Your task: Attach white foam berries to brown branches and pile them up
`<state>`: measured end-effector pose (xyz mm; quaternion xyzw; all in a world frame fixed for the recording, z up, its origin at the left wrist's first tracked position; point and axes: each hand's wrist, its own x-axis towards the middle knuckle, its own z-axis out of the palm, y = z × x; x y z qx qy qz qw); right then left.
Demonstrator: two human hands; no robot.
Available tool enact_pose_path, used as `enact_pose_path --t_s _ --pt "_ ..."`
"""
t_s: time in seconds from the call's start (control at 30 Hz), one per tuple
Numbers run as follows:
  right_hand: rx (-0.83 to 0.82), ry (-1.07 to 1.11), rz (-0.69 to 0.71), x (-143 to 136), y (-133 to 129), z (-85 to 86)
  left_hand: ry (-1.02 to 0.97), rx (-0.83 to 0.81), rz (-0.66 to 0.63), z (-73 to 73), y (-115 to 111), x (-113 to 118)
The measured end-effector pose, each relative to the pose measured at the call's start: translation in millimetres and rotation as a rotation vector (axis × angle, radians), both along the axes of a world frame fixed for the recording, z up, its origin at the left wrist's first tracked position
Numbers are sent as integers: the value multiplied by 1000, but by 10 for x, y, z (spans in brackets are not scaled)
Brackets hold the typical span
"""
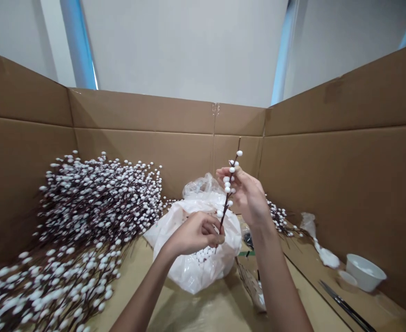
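A thin dark stem with white berries (227, 189) stands nearly upright between my hands, leaning a little to the right. My left hand (203, 232) is closed round its lower end. Higher up, my right hand (247, 193) has its thumb and fingers at the berries; whether they pinch the stem or a berry is partly hidden. Behind and below my left hand is a white plastic bag (196, 274), its mouth showing many small white berries (205, 255).
A large heap of white-berried stems (102, 198) fills the left, with more stems (57, 286) nearer. On the right are a white bowl (365, 272), a small cup (347, 279), tweezers (344, 304) and more stems (277, 216). Cardboard walls (344, 184) surround the surface.
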<state>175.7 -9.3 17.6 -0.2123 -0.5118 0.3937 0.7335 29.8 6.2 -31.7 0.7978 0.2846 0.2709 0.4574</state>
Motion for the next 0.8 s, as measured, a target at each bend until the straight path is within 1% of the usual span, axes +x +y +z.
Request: enact_pose_path --t_s 0.1,0.17,0.27,0.37,0.47,0.53,0.6,0.63,0.7,0.8 --pt "6 -20 -33 -32 -25 -2 1 20 14 -35 36 28" --pt "18 -16 -16 -49 -36 -2 17 53 18 -61 63 37" --pt "32 19 18 -74 -34 -2 49 137 25 -120 113 60" --pt "22 23 17 -97 -26 -6 75 225 39 -165 149 85" --pt "40 13 6 -104 -28 -11 92 241 2 -143 168 49" --pt "55 -4 -17 -100 -32 -10 89 227 -15 -100 197 -33" --pt "57 -28 -57 -92 -31 -9 99 235 13 -70 259 -147" --pt "58 -42 -77 -88 -27 -8 125 253 37 -69 303 -206" --pt "54 -67 -106 -84 -15 -9 246 305 95 -108 413 -300" --pt "38 -76 -105 -90 1 -13 443 361 183 -265 588 -322"
